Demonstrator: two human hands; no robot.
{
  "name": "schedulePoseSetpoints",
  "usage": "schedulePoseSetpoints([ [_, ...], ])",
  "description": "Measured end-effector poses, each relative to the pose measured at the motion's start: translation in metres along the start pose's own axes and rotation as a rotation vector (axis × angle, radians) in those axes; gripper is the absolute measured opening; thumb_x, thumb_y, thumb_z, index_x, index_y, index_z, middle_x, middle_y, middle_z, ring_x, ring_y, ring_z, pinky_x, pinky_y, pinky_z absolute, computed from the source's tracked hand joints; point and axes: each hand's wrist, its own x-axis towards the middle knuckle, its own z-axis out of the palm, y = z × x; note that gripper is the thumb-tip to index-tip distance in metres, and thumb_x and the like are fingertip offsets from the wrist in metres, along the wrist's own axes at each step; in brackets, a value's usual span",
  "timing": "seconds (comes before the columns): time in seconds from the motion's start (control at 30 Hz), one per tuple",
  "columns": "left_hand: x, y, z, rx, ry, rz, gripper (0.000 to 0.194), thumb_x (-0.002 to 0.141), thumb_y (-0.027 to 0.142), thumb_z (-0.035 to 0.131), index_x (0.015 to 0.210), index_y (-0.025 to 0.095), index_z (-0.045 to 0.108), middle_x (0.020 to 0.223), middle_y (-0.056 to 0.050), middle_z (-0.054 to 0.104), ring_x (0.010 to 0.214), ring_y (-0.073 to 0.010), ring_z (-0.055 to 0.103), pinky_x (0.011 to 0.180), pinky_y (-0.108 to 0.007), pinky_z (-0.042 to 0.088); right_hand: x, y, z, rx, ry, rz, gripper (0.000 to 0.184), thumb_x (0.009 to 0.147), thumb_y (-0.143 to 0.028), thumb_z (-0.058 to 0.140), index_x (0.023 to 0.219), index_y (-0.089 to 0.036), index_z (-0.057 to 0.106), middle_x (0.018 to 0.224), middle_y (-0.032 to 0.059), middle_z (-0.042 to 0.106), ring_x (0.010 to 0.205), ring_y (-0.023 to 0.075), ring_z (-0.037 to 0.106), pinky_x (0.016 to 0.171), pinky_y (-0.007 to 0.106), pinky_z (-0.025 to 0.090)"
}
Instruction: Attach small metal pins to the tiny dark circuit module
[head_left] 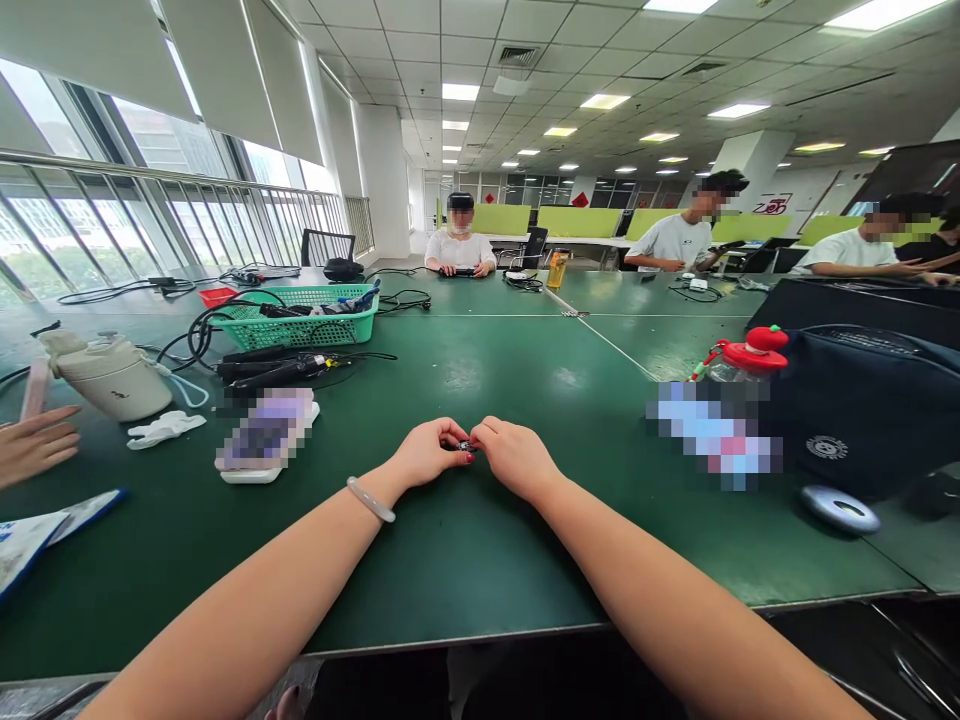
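Observation:
Close together over the green table [457, 560], both hands meet at a small dark object [466, 446] with light specks; its kind is too small to make out. My left hand [421, 456], with a pale bangle at the wrist, pinches it from the left between thumb and fingers. From the right, my right hand [519, 456] has its fingers closed on the object's other side, hiding part of it. A phone [266, 435], blurred out, lies left of my left hand.
A green basket [300, 325] of cables, black cables, a beige bottle [112, 375] and another person's hand [37, 445] are on the left. To the right are a red-lidded bottle [746, 355], a dark bag [877, 400] and a silver oval item [840, 510]. Several people sit or stand beyond.

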Motion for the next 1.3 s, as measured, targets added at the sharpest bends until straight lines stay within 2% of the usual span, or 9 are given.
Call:
schedulePoseSetpoints([
  [0.3, 0.0, 0.001, -0.001, 0.045, 0.012, 0.004, 0.03, 0.057, 0.03, 0.074, 0.08, 0.016, 0.059, 0.075, -0.002, 0.064, 0.072, -0.0155, 0.06, 0.069, -0.028, 0.046, 0.0, 0.002, 0.001, 0.041, 0.021, 0.043, 0.023, 0.092, -0.023, 0.035, 0.093, -0.021, 0.058, 0.092, 0.0032, 0.057, 0.077, 0.0121, 0.055, 0.065, 0.022, 0.036],
  [0.53, 0.001, -0.002, -0.002, -0.061, 0.032, 0.019, 0.029, 0.059, 0.029, 0.073, 0.081, 0.016, 0.058, 0.074, -0.003, 0.065, 0.071, -0.0149, 0.061, 0.07, -0.029, 0.048, -0.001, 0.006, 0.0, 0.125, -0.001, 0.086, 0.029, 0.09, -0.034, 0.042, 0.114, -0.023, 0.054, 0.102, 0.0042, 0.058, 0.089, 0.0141, 0.057, 0.075, 0.023, 0.04],
  [0.73, 0.003, -0.006, -0.005, -0.057, 0.03, 0.034, 0.03, 0.063, 0.031, 0.071, 0.085, 0.015, 0.06, 0.078, -0.004, 0.066, 0.074, -0.0158, 0.061, 0.074, -0.031, 0.048, -0.001, 0.002, 0.0, 0.139, 0.004, 0.064, 0.027, 0.091, -0.034, 0.039, 0.105, -0.021, 0.058, 0.097, 0.0043, 0.06, 0.086, 0.0142, 0.057, 0.074, 0.023, 0.04],
  [0.93, -0.003, 0.009, -0.004, -0.342, -0.052, -0.096, 0.031, 0.062, 0.022, 0.074, 0.088, 0.012, 0.062, 0.078, -0.005, 0.068, 0.074, -0.014, 0.063, 0.08, -0.033, 0.048, -0.004, -0.002, -0.003, 0.131, 0.025, 0.059, 0.028, 0.089, -0.04, 0.041, 0.097, -0.02, 0.059, 0.092, 0.0039, 0.059, 0.082, 0.0136, 0.056, 0.069, 0.023, 0.039],
  [1.1, -0.008, 0.019, -0.003, -0.59, -0.126, -0.24, 0.026, 0.064, 0.012, 0.07, 0.089, 0.011, 0.063, 0.081, -0.004, 0.068, 0.068, -0.0097, 0.062, 0.081, -0.03, 0.049, -0.004, -0.009, -0.004, 0.081, -0.007, 0.07, 0.032, 0.09, -0.043, 0.039, 0.096, -0.019, 0.059, 0.093, 0.0053, 0.059, 0.083, 0.0142, 0.057, 0.07, 0.023, 0.039],
  [1.2, -0.009, 0.02, -0.002, -0.619, -0.132, -0.303, 0.024, 0.064, 0.008, 0.068, 0.088, 0.011, 0.063, 0.079, -0.004, 0.067, 0.066, -0.0089, 0.062, 0.08, -0.028, 0.05, -0.003, -0.012, -0.003, 0.074, -0.009, 0.066, 0.03, 0.089, -0.043, 0.041, 0.094, -0.019, 0.059, 0.092, 0.005, 0.06, 0.081, 0.0144, 0.057, 0.067, 0.024, 0.039],
  [1.3, -0.007, 0.017, -0.003, -0.573, -0.118, -0.307, 0.025, 0.067, 0.007, 0.064, 0.091, 0.011, 0.06, 0.083, -0.006, 0.067, 0.071, -0.0102, 0.063, 0.08, -0.027, 0.05, -0.002, -0.011, 0.0, 0.126, 0.021, 0.062, 0.03, 0.088, -0.044, 0.043, 0.091, -0.02, 0.06, 0.089, 0.0043, 0.06, 0.078, 0.0139, 0.057, 0.065, 0.023, 0.038],
])
